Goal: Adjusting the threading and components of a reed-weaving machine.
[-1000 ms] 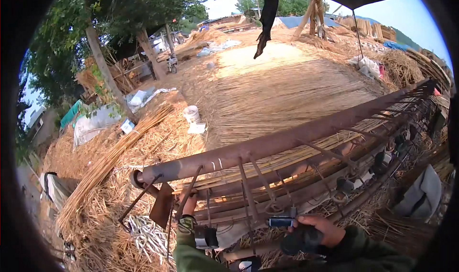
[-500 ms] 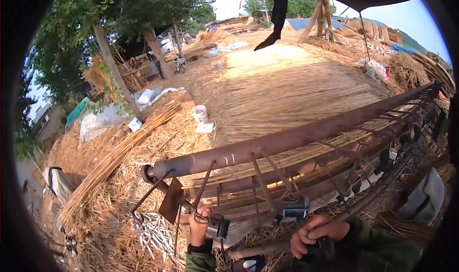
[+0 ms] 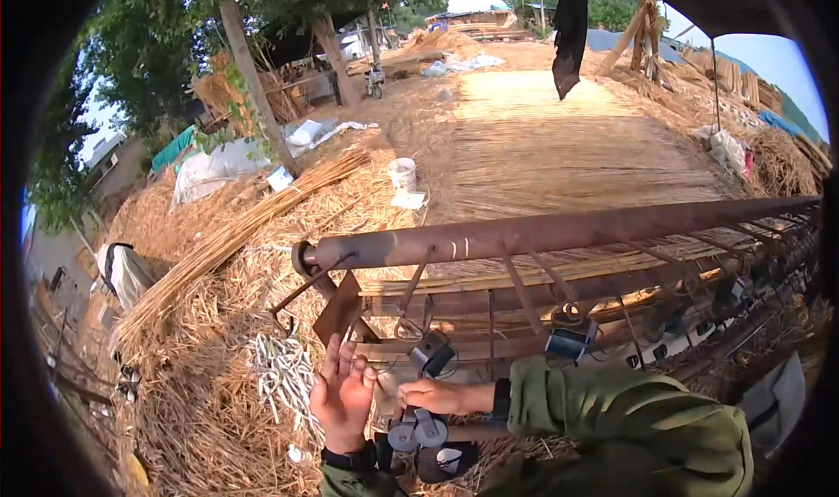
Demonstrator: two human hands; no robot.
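Observation:
My left hand (image 3: 343,399) is raised with its palm up and fingers spread, nothing in it, close to the left end of a rusty metal frame. My right hand (image 3: 441,396) reaches across beside it with closed fingers, just above two round grey metal discs (image 3: 418,432); what the fingers hold, if anything, I cannot make out. The frame's thick brown pipe (image 3: 524,236) runs left to right beyond my hands. Beneath it hang metal rods and rings, with a dark block (image 3: 432,354) near my right hand and another dark block (image 3: 570,340) farther right.
Loose straw (image 3: 201,418) covers the ground at left, with a pile of pale strips (image 3: 284,373) on it. A long bundle of reeds (image 3: 236,239) lies beyond. Past the pipe spreads a wide reed layer (image 3: 577,160); a white bucket (image 3: 401,173) stands left of it.
My left hand has let go of the hanging ring, opened and moved slightly left and down. My right hand has left the lower bar and crossed leftward. The view has shifted.

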